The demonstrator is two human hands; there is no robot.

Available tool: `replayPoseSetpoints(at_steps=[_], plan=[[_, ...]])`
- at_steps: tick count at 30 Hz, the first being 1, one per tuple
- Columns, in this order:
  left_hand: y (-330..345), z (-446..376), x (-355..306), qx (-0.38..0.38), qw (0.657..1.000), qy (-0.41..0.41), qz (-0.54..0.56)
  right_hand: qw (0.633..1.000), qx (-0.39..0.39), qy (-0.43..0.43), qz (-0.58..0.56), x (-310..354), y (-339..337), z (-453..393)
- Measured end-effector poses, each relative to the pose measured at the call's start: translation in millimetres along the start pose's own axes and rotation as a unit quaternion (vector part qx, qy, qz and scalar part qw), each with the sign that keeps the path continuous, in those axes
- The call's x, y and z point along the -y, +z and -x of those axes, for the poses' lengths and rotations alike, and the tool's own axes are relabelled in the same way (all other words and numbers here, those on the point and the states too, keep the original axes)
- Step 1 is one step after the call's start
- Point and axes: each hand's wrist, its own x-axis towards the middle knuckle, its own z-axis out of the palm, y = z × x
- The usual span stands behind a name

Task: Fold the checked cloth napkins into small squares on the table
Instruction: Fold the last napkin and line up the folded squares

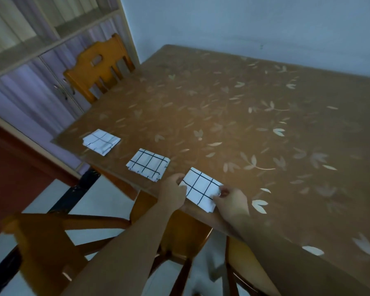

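Three checked napkins lie in a row along the near edge of the bench (254,116), close enough to reach without leaning. The two on the left, the far napkin (101,141) and the middle napkin (148,164), are already small squares, set apart from each other, likely so that each finished piece stays flat and is not disturbed by work on the next.

The near napkin (202,189) is folded but longer than it is wide, so it probably needs one more fold, or a last squaring-up. The left hand (173,192) has curled fingers pinching its left end, and the right hand (231,200) pinches its right corner between thumb and fingertips. Holding opposite ends like this keeps the layers lined up and the cloth taut, which helps the edges meet cleanly. It sits right at the bench edge, where both wrists can work from below it.

A chair (100,67) stands at the left end of the bench, with a cabinet (30,50) behind it.

No brand, label or writing can be read anywhere; the napkins carry only black grid lines on white.
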Motion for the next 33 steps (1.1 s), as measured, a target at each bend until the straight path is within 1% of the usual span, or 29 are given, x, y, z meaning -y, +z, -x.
replayPoseSetpoints(at_steps=[4,8,14,17,19,21,22,24,25,27,29,33], plan=[[-14,-9,14,0.016,0.999,0.035,-0.018,1.0,-0.003,0.005,0.005,13,17,-10],[-18,-10,21,0.039,0.992,0.092,-0.077,1.0,-0.013,0.02,0.013,16,21,-14],[-23,-9,30,0.041,0.982,0.111,-0.148,0.999,-0.03,0.013,0.012,17,25,-11],[-26,-8,22,0.007,0.963,0.167,-0.211,0.999,-0.035,0.002,0.009,21,20,-3],[-27,-4,10,0.006,0.948,0.212,-0.239,0.999,-0.04,-0.012,0.017,23,8,7],[-24,1,-6,0.028,0.924,0.27,-0.268,0.996,-0.059,-0.037,0.054,20,-12,22],[-22,5,-16,0.042,0.909,0.304,-0.283,0.99,-0.077,-0.06,0.097,17,-24,30],[-15,16,-39,0.076,0.871,0.375,-0.307,0.964,-0.127,-0.113,0.204,5,-53,53],[-10,22,-52,0.09,0.852,0.407,-0.316,0.954,-0.149,-0.119,0.232,-2,-69,66],[4,40,-83,0.102,0.816,0.46,-0.335,0.949,-0.183,-0.089,0.242,-19,-99,94],[25,65,-119,0.112,0.788,0.499,-0.342,0.945,-0.223,-0.045,0.236,-41,-130,129],[71,149,-175,0.157,0.733,0.565,-0.343,0.927,-0.305,0.035,0.214,-87,-177,219]])
